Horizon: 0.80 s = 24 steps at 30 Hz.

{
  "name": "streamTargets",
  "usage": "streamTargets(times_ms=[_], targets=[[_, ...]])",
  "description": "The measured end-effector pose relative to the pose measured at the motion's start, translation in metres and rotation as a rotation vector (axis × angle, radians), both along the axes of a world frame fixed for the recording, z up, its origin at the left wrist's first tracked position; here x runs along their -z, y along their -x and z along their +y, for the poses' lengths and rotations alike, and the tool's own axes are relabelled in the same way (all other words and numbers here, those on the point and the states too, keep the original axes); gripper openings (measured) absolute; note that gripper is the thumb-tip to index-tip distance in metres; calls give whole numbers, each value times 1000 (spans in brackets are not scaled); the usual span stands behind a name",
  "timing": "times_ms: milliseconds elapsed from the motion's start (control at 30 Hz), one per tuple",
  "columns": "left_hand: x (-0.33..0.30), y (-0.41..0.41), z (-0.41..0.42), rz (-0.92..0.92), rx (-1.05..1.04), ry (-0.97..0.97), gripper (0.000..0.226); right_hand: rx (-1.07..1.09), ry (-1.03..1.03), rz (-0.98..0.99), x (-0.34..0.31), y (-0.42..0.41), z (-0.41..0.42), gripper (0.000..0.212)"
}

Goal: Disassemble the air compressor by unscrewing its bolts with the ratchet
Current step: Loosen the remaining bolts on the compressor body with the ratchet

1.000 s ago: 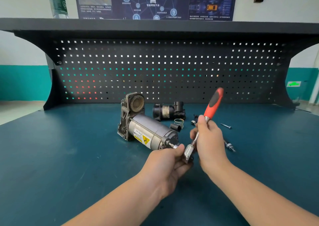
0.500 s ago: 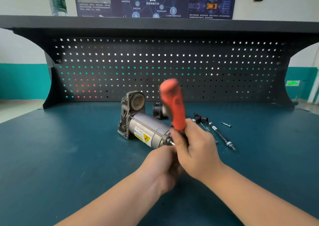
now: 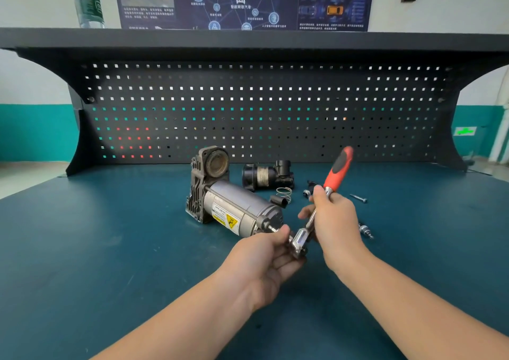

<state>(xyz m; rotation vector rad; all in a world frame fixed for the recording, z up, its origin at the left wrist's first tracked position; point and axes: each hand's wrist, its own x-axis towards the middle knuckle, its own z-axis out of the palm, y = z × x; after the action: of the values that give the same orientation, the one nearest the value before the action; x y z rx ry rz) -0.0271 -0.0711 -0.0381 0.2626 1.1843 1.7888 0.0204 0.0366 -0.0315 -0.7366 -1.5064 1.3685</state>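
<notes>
The air compressor lies on its side on the teal bench, a grey motor cylinder with a yellow warning label and a dark cast head at its far end. A bolt sticks out of its near end. The ratchet has a red and black handle that leans up to the right, and its chrome head sits on that bolt. My right hand grips the ratchet's shaft just below the handle. My left hand cups the chrome head from the left and holds it against the bolt.
Behind the compressor lie a removed black cylinder part and a small spring. Loose bolts and small fittings are scattered to the right of my hands. A black pegboard closes off the back of the bench.
The ratchet handle swung left half a second ago and has come back to lean right, as it did one second ago. My left hand has stayed at the ratchet head.
</notes>
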Motion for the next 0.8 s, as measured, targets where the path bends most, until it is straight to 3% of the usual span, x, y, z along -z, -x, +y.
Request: streamTargets(times_ms=[133, 200, 267, 300, 367, 433, 500, 633, 733, 800], targets=[[1, -1, -4, 80, 20, -34, 14, 19, -619, 77, -6, -9, -22, 28], [1, -2, -5, 76, 45, -58, 14, 30, -1078, 47, -8, -15, -31, 23], [0, -3, -7, 37, 54, -93, 19, 52, -1483, 4, -7, -16, -36, 32], [1, -2, -7, 23, 42, -109, 23, 52, -1585, -19, -6, -16, -37, 38], [1, -1, -7, 13, 31, -112, 26, 57, -1600, -14, -4, -14, -35, 38], [0, -1, -5, 22, 63, -66, 22, 47, -1376, 14, -1, -14, -34, 25], [-1, 0, -3, 31, 69, -31, 20, -24, -944, 54, -1, -12, -32, 19], [-2, 1, -2, -2, 31, -25, 12, 51, -152, 52, -4, -1, -12, 31], [-1, 0, -1, 12, 27, -4, 10, -23, 465, 66, 2, 1, -3, 28], [-1, 0, -1, 20, 23, 1, 8, -76, 658, 74, 5, 1, -3, 28]])
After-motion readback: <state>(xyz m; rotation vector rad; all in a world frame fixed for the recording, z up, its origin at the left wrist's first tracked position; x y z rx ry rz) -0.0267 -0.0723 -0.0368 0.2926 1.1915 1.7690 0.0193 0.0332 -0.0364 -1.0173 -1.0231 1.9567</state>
